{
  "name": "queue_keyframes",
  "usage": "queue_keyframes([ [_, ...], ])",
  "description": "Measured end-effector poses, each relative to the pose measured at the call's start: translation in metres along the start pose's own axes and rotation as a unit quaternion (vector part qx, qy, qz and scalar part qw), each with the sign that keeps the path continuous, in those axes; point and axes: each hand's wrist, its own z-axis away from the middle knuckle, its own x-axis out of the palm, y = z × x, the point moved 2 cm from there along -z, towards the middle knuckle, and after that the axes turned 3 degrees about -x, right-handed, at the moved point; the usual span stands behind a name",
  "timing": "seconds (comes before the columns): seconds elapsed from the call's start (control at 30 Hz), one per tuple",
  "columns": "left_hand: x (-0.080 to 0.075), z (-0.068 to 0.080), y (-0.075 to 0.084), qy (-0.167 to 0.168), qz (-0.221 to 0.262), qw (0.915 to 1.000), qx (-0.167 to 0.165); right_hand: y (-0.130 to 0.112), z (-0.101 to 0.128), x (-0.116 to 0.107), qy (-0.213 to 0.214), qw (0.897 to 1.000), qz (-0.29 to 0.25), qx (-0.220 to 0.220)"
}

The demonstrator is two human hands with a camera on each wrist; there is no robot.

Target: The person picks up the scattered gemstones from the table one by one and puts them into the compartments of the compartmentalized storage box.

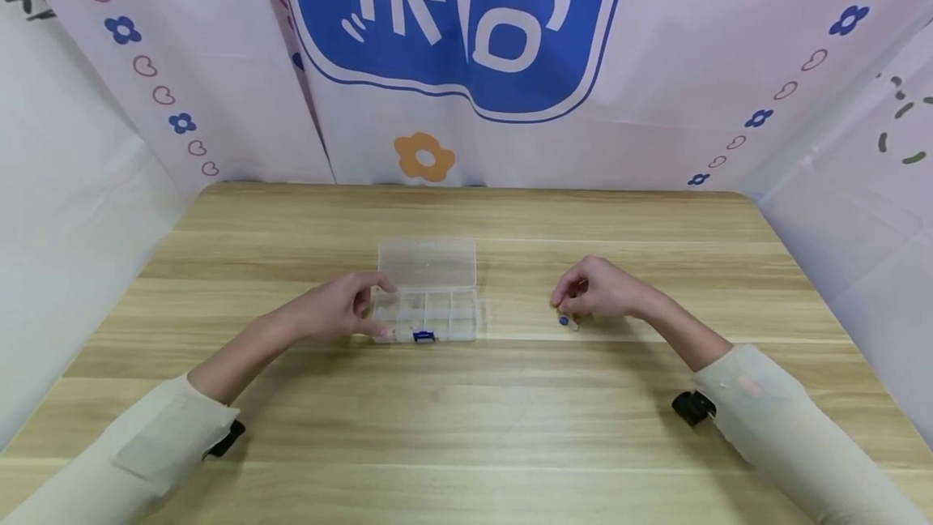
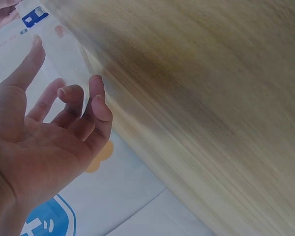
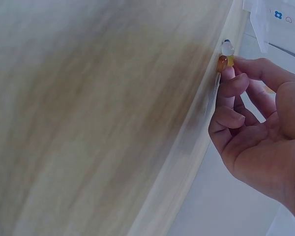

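Note:
A clear compartment box (image 1: 463,322) with a blue latch (image 1: 423,336) sits on the table, its lid (image 1: 427,264) raised at the back. My left hand (image 1: 328,310) holds the box's left end, thumb at the front corner and index finger near the hinge; the other fingers curl loosely. Right of the box, my right hand (image 1: 601,290) pinches a small yellow piece (image 3: 230,61) between thumb and index fingertips, close over the table. Right at those fingertips are a glossy amber capsule-like piece (image 3: 222,64), a clear rounded piece (image 3: 227,47) and a blue piece (image 1: 564,320).
The wood-grain table (image 1: 466,436) reaches back to a white printed cloth (image 1: 656,104) with a blue emblem. White cloth walls stand at both sides. Black wrist devices (image 1: 692,408) hang under both sleeves.

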Motion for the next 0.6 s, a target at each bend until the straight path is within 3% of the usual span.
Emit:
queue_keyframes([
  [0.6,0.0000,0.0001,-0.0004,0.002,0.005,1.0000,0.009,-0.0037,-0.0040,0.0012,0.022,1.000,-0.020,-0.007],
])
